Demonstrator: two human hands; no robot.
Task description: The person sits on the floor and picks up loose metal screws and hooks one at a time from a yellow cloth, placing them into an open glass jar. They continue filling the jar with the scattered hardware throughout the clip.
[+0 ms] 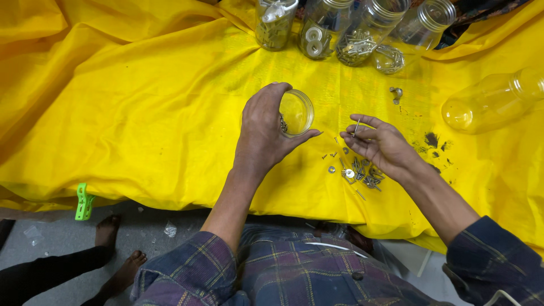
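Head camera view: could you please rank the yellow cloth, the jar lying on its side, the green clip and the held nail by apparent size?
1. yellow cloth
2. jar lying on its side
3. green clip
4. held nail

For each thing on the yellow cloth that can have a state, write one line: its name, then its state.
Left hand: closed around the small jar.
Small jar: open, tilted, some hardware inside.
Right hand: pinching a nail.
Empty jar: on its side.
Four jars: lidless, partly filled.
Loose hardware: scattered on the cloth.

Four jars (340,31) stand on yellow cloth (141,113).
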